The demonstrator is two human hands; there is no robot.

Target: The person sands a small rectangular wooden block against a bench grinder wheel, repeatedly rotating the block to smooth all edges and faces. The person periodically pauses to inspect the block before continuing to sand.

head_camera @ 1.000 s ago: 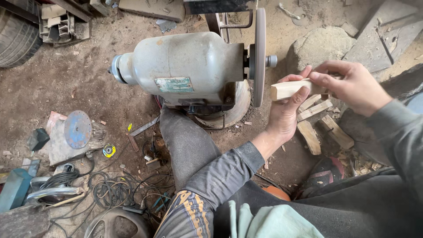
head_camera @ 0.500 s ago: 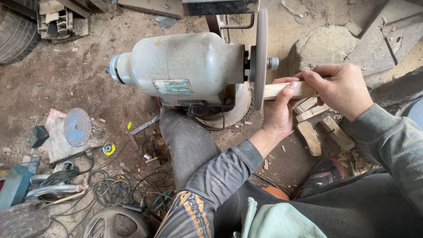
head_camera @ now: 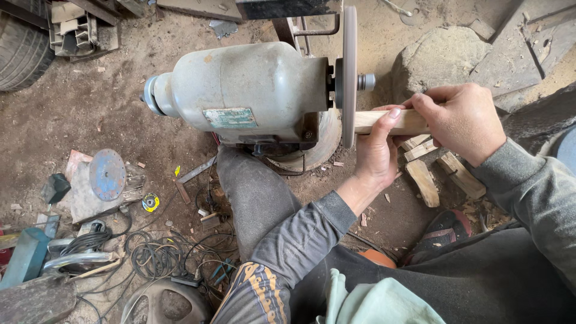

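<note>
Your left hand (head_camera: 375,153) is wrapped around a pale wooden stick (head_camera: 384,122), with the thumb up on top of it. Your right hand (head_camera: 462,120) is closed over the other end of the same stick, fingers curled down over the wood. Both hands hold it flat and level.

The near end of the stick touches the flat face of a thin grey disc (head_camera: 349,75). That disc stands on edge and sits on the shaft of a big grey motor (head_camera: 246,90). The motor lies on its side on the dirt floor (head_camera: 90,114), just left of your hands.

Under your right hand, a few short wood pieces (head_camera: 423,180) lie on the ground. A big stone (head_camera: 438,57) sits just behind them.

Your leg in grey trousers (head_camera: 255,198) reaches out under the motor. Off to the left you can see a round blue disc (head_camera: 107,175) on a flat scrap, a little yellow roll of tape (head_camera: 150,202), and a tangle of black cables (head_camera: 153,255). A dark tyre (head_camera: 24,45) peeks in at the top left corner.
</note>
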